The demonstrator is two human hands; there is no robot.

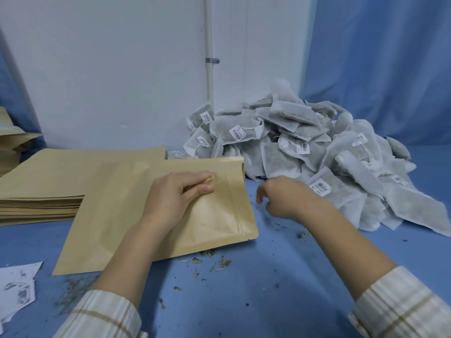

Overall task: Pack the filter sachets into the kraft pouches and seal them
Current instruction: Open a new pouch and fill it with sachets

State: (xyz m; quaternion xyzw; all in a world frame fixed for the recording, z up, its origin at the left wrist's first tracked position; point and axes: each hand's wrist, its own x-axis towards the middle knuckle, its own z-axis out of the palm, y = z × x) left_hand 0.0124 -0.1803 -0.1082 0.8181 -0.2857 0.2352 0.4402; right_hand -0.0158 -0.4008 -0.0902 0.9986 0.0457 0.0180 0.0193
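Observation:
A kraft pouch [117, 215] lies flat on the blue table, its zip mouth pointing right. My left hand [178, 198] rests on it and pinches the upper paper layer near the mouth between thumb and curled fingers. My right hand [283, 198] hovers just right of the pouch mouth, fingers loosely curled and blurred, holding nothing. A big heap of grey filter sachets [305, 152] with barcode tags lies at the back right, the nearest sachet [324, 184] right beside my right hand.
A stack of flat kraft pouches [48, 181] sits at the left, partly under the single pouch. More pouches [9, 142] stand at the far left edge. Torn white paper [17, 286] lies front left. Herb crumbs [210, 259] litter the blue table [244, 301]. A white wall stands behind.

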